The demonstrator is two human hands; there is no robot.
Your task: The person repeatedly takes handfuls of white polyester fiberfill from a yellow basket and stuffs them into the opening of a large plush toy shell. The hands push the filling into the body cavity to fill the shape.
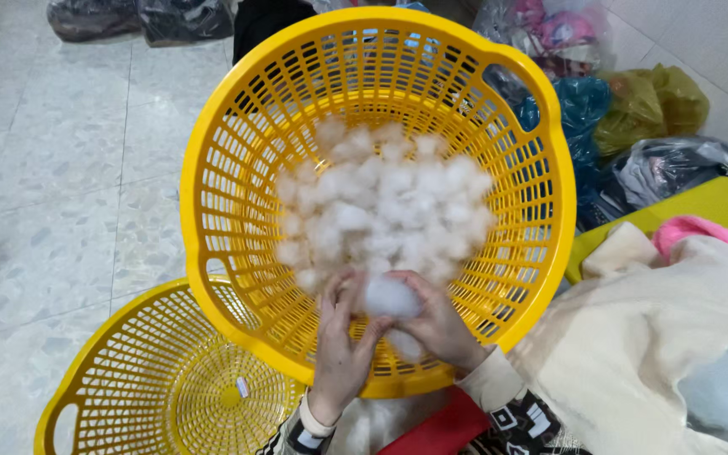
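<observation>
From my remote seat, the biggest thing I see is the yellow plastic basket (238, 109), tilted toward me and filling the centre of the view, its slotted wall open all round. At about seven o'clock from it a second yellow basket (162, 379) lies on the pale tiled floor (44, 168), partly tucked under the first. At three to four o'clock sits a heap of cream fabric (634, 345), with bagged bundles (634, 109) behind at two o'clock. Inside the tilted basket lies a mound of white stuffing (381, 211), loose and fluffy. At its six o'clock edge my left hand (339, 345) and right hand (440, 324) are closed together round one tuft of stuffing (389, 297), fingers curled on either side and thumbs meeting beneath it; the tuft bulges above the fingertips and a little shows below them. I judge the stuff very light, soft and springy, not fragile but prone to shedding wisps and clinging to the mound, so it is best pinched deep into the clump rather than at its frayed edge.
</observation>
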